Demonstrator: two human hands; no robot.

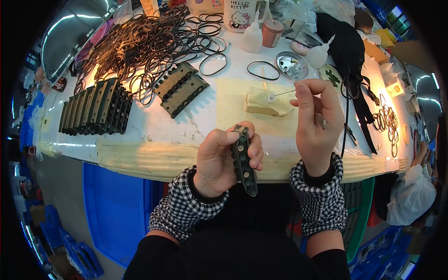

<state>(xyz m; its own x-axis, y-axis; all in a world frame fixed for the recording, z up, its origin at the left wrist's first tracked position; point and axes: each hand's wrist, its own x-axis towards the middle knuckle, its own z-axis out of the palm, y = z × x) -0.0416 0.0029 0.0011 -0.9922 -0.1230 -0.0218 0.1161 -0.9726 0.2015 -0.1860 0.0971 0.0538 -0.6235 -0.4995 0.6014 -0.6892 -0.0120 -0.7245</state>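
Observation:
My left hand (215,161) grips a long dark green piece (244,163) with a row of round studs, like a toy tank's side part, tilted above the table's front edge. Between the thumb and fingers of my right hand (319,121) is a thin needle-like rod (285,92). Its tip reaches a small white cup (270,98) fixed on a block wrapped in yellowish tape (261,107). At the left stands a tight row of similar green-brown pieces (95,107), and a smaller group (181,88) lies between that row and the block.
Thin black rubber loops (126,46) heap up at the back left; one loop (263,70) lies behind the block. Further back are a white mug (238,18), squeeze bottles (252,38), a round metal dish (292,65) and a black bag (340,42). Below the table is a blue tray (112,214).

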